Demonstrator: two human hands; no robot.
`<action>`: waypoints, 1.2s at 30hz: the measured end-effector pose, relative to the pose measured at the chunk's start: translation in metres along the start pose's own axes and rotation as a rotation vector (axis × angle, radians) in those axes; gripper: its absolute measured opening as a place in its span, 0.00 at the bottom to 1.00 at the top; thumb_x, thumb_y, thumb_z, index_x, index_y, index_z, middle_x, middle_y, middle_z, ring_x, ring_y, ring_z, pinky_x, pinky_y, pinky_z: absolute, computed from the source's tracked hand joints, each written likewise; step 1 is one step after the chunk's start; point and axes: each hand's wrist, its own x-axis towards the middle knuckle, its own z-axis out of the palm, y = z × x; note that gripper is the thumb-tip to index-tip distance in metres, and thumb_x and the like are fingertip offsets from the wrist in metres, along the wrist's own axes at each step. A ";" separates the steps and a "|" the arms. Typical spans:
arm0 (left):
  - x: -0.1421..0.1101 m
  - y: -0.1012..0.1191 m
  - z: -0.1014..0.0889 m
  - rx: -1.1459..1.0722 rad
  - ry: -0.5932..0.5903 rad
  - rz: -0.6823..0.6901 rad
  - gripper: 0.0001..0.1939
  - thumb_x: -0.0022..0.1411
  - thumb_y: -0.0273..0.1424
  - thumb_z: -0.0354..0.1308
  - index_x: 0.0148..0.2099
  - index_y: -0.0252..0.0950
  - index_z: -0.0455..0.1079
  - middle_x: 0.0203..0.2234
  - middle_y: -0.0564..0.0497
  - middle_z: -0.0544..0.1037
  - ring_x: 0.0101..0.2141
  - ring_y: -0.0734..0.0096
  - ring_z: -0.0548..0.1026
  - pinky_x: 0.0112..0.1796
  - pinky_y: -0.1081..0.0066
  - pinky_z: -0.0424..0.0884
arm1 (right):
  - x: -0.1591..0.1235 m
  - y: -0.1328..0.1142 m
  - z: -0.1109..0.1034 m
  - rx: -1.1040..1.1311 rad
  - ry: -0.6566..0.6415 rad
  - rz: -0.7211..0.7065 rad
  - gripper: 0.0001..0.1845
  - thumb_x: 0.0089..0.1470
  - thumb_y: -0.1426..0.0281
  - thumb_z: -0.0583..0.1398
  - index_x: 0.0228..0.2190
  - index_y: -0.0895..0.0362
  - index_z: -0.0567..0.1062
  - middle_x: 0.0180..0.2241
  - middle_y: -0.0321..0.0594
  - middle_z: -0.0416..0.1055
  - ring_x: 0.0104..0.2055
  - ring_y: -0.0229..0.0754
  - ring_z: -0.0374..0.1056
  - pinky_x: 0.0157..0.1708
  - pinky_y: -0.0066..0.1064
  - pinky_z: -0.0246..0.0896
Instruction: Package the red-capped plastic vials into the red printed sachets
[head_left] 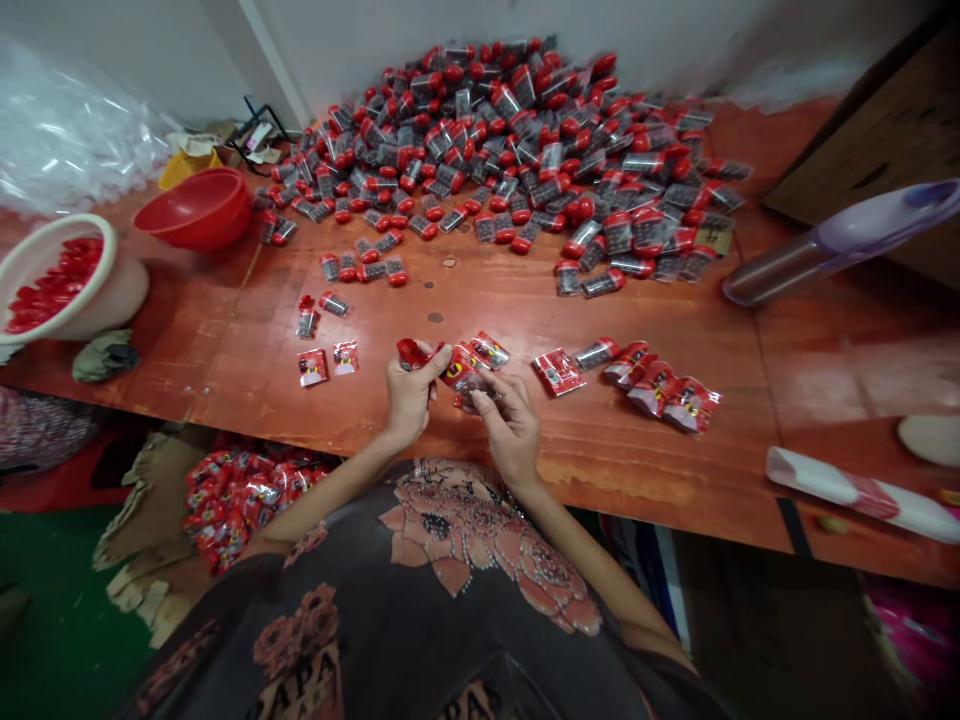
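Observation:
My left hand (409,395) is closed on a small red-capped tube (412,353) at the near edge of the reddish wooden table (525,310). My right hand (510,425) is pinched on a red printed sleeve (463,372), pressed against the tube. Another red sleeve (491,350) lies just beyond my fingers. To the right lie a flat sleeve (559,371), a loose tube (598,353) and a row of wrapped tubes (664,390). Two small sleeves (328,362) lie to the left.
A large heap of red-capped tubes (517,130) fills the far side. At the left stand a red bowl (196,207) and a cream bowl of red caps (56,275). A cardboard box of wrapped tubes (240,495) sits below the table edge. A purple scoop (840,245) lies at right.

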 end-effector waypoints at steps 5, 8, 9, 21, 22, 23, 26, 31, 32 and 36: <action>-0.004 0.002 0.002 -0.035 0.002 -0.046 0.19 0.46 0.39 0.72 0.28 0.38 0.64 0.20 0.59 0.67 0.14 0.85 0.58 0.13 0.76 0.49 | -0.001 0.005 0.000 -0.009 0.023 0.039 0.17 0.58 0.65 0.59 0.49 0.43 0.75 0.47 0.38 0.66 0.44 0.42 0.72 0.41 0.39 0.78; -0.005 0.002 0.000 -0.042 -0.034 -0.093 0.19 0.47 0.40 0.72 0.34 0.39 0.67 0.22 0.59 0.69 0.14 0.85 0.59 0.13 0.75 0.50 | 0.000 0.008 -0.001 0.073 0.035 0.137 0.17 0.58 0.64 0.58 0.50 0.47 0.72 0.45 0.39 0.71 0.37 0.40 0.75 0.37 0.38 0.78; -0.005 0.002 0.000 -0.046 -0.053 -0.102 0.20 0.47 0.40 0.72 0.37 0.40 0.68 0.23 0.58 0.71 0.15 0.84 0.60 0.13 0.75 0.51 | 0.000 0.009 -0.001 0.093 0.047 0.155 0.17 0.58 0.63 0.58 0.50 0.48 0.71 0.44 0.39 0.73 0.35 0.39 0.75 0.36 0.37 0.78; -0.017 0.001 0.000 0.069 -0.180 -0.167 0.22 0.43 0.31 0.73 0.38 0.37 0.66 0.27 0.55 0.72 0.20 0.81 0.63 0.18 0.76 0.55 | 0.002 0.005 0.003 0.034 0.046 0.112 0.15 0.55 0.64 0.61 0.46 0.49 0.71 0.39 0.37 0.74 0.34 0.39 0.75 0.38 0.37 0.77; -0.015 0.001 0.000 0.067 -0.186 -0.179 0.22 0.43 0.32 0.73 0.38 0.37 0.66 0.27 0.55 0.72 0.20 0.81 0.63 0.18 0.76 0.55 | 0.004 0.005 0.002 0.032 0.034 0.108 0.17 0.55 0.64 0.61 0.47 0.48 0.71 0.41 0.37 0.73 0.35 0.39 0.75 0.39 0.37 0.77; -0.013 0.001 -0.001 0.065 -0.186 -0.187 0.21 0.43 0.32 0.73 0.37 0.37 0.66 0.26 0.55 0.72 0.20 0.81 0.63 0.18 0.75 0.55 | 0.005 0.005 0.000 0.027 0.007 0.109 0.19 0.55 0.64 0.61 0.49 0.47 0.70 0.42 0.38 0.73 0.36 0.39 0.75 0.39 0.38 0.77; -0.006 0.000 -0.004 0.070 -0.184 -0.194 0.20 0.44 0.33 0.73 0.34 0.37 0.65 0.24 0.56 0.70 0.17 0.83 0.60 0.16 0.75 0.52 | 0.012 0.006 -0.008 -0.001 -0.103 0.106 0.24 0.53 0.66 0.63 0.53 0.44 0.71 0.49 0.39 0.70 0.43 0.42 0.73 0.43 0.40 0.76; -0.003 -0.011 -0.006 0.091 -0.223 -0.218 0.19 0.44 0.33 0.73 0.33 0.36 0.66 0.24 0.56 0.71 0.17 0.83 0.60 0.15 0.76 0.51 | 0.023 0.011 -0.008 0.035 -0.060 0.176 0.14 0.50 0.66 0.65 0.42 0.49 0.78 0.40 0.37 0.75 0.41 0.42 0.73 0.41 0.40 0.75; -0.002 -0.014 -0.006 0.088 -0.225 -0.232 0.19 0.43 0.33 0.73 0.34 0.36 0.67 0.24 0.56 0.71 0.17 0.83 0.61 0.15 0.76 0.51 | 0.025 0.013 -0.007 0.043 -0.047 0.210 0.13 0.49 0.66 0.65 0.40 0.51 0.78 0.37 0.37 0.76 0.38 0.41 0.73 0.39 0.39 0.75; 0.010 -0.024 -0.013 -0.016 -0.189 -0.356 0.19 0.45 0.33 0.73 0.36 0.34 0.69 0.26 0.53 0.74 0.20 0.80 0.69 0.16 0.78 0.57 | 0.037 0.026 -0.013 0.032 0.016 0.294 0.15 0.48 0.63 0.66 0.38 0.54 0.77 0.31 0.36 0.75 0.29 0.37 0.70 0.30 0.34 0.72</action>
